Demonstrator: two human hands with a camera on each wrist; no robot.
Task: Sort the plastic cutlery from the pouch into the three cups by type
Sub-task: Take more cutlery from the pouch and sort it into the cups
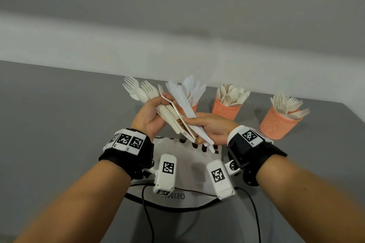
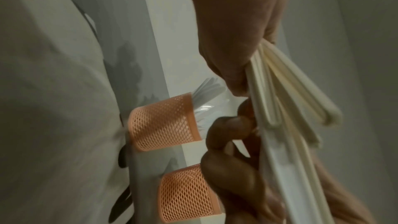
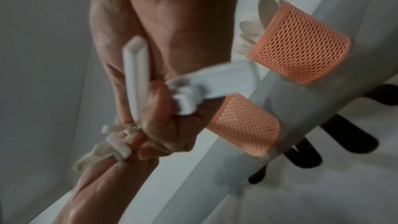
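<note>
Both hands' fingers (image 1: 158,104) clutch cutlery bundles (image 1: 177,108) (fork cup (image 1: 278,124) only head-visible).

Above the pouch (image 1: 189,165), the left hand (image 1: 150,116) grips forks (image 1: 142,90), the right hand (image 1: 213,128) knives (image 1: 183,100). Three cups line the table's (image 1: 59,124) far edge: spoons (image 1: 233,94), forks right.

Bare grey table (image 1: 59,124) lies open toward nine o'clock, while three orange cups (image 1: 227,109) crowd twelve to two o'clock and the pouch (image 1: 189,165) lies at six.
</note>
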